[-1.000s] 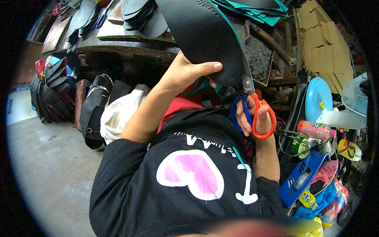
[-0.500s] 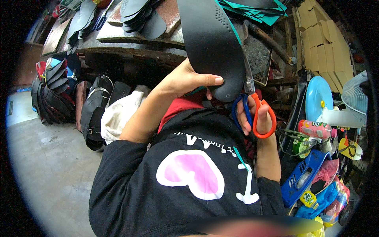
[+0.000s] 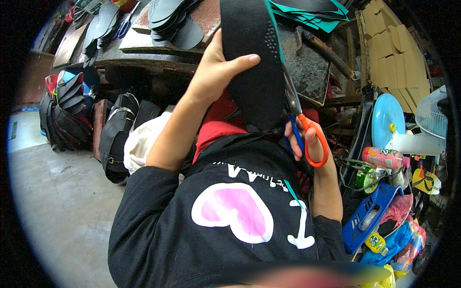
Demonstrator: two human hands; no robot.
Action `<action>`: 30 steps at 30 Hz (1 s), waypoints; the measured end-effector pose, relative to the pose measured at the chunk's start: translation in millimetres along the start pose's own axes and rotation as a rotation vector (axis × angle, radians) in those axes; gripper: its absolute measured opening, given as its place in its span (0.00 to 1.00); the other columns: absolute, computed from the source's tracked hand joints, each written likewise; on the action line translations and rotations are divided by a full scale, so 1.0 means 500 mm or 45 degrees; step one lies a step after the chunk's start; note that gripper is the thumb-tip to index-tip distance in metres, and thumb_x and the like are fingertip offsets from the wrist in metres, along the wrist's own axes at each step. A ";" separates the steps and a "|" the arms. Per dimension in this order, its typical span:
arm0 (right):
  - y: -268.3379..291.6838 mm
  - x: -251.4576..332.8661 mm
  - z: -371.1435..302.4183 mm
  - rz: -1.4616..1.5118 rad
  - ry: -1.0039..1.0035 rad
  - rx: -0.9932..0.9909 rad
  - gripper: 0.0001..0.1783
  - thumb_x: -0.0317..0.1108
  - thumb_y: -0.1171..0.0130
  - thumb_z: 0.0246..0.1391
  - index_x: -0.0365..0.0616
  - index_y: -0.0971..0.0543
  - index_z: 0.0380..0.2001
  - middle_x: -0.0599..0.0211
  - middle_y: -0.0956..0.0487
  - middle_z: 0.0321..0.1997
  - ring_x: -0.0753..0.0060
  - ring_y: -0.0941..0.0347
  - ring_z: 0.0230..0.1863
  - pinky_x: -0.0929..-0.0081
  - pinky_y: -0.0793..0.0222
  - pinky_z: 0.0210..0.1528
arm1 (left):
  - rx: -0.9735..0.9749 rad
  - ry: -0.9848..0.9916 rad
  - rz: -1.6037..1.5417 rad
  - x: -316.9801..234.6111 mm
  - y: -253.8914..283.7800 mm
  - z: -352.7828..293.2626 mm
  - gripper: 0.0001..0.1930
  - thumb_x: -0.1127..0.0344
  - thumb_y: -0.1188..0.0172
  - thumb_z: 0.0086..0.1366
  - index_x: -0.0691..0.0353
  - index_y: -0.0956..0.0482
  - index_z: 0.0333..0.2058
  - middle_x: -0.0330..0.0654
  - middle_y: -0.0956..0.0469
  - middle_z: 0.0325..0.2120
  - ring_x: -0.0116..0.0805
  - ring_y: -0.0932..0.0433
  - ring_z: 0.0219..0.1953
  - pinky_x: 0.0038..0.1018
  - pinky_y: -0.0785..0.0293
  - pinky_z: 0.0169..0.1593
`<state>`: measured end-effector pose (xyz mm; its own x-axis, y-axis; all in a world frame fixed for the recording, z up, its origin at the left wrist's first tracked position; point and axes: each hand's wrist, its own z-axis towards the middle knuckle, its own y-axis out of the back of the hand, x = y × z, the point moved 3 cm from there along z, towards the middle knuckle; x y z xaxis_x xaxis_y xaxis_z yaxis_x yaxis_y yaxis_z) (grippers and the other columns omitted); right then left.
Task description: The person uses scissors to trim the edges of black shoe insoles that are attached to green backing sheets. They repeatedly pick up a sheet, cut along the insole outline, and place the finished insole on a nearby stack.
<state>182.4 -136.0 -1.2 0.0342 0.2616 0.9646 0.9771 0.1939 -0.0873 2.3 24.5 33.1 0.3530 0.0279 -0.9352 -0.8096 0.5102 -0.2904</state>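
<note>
A long black shoe insole (image 3: 249, 81) with a teal underside edge and a patch of small dots stands in front of me. My left hand (image 3: 214, 69) grips it along its left side, thumb on the black face, other fingers hidden behind. In my right hand (image 3: 307, 138) is a pair of scissors (image 3: 294, 98) with one orange and one blue handle loop. Its blades point upward along the insole's right edge, where the teal shows. A thin teal strip (image 3: 293, 192) rests on my black shirt.
Stacks of black insoles (image 3: 168, 21) lie on the workbench (image 3: 144, 58), beside other scissors (image 3: 126, 24). Teal-backed sheets (image 3: 312, 13) and a hammer-like tool (image 3: 329, 52) are at the far right. Cardboard boxes (image 3: 396, 57), a fan (image 3: 432, 113) and a blue basket (image 3: 370, 216) stand rightward.
My left hand has shifted up along the insole, and the insole has come down toward me and turned. The scissors have moved slightly up and left, their handle loops closer together.
</note>
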 end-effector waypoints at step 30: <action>-0.026 0.014 0.006 0.276 0.112 -0.085 0.60 0.84 0.69 0.40 0.35 0.35 0.55 0.72 0.32 0.18 0.79 0.37 0.18 0.82 0.42 0.22 | 0.119 0.235 -0.132 0.035 -0.076 -0.059 0.36 0.72 0.33 0.54 0.67 0.43 0.58 0.46 0.28 0.47 0.33 0.28 0.49 0.29 0.32 0.55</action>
<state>169.1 -133.9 6.1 0.2600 0.2062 0.9433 0.9566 0.0783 -0.2808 25.5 -19.8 21.8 0.3335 -0.1820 -0.9250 -0.7236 0.5795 -0.3749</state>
